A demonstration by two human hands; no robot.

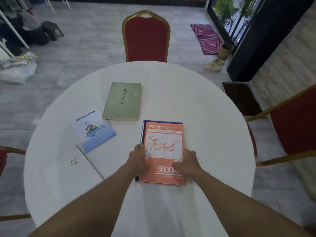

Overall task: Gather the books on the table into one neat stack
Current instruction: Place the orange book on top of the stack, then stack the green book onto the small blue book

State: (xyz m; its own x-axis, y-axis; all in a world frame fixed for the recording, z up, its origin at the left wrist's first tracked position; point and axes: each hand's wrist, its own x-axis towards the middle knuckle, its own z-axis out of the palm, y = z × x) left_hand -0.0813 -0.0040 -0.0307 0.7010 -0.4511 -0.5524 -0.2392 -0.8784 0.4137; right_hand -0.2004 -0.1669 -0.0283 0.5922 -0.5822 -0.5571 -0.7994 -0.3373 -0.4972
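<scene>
An orange Snoopy book (pixel 163 137) lies on top of a dark blue book (pixel 143 129), whose edge shows along the left and top. My left hand (pixel 139 160) presses the stack's left edge. My right hand (pixel 188 162) rests on its right edge. A thick green book (pixel 122 101) lies further back. A light blue booklet (pixel 94 129) sits to the left, tilted. A white book (pixel 75 165) lies near the left front, barely standing out from the cloth.
The round table (pixel 205 117) wears a white cloth. Red chairs with gold frames stand behind (pixel 146 38), at the right (pixel 294 124) and at the left edge (pixel 3 159). A dark tray (pixel 242 98) lies on the floor to the right.
</scene>
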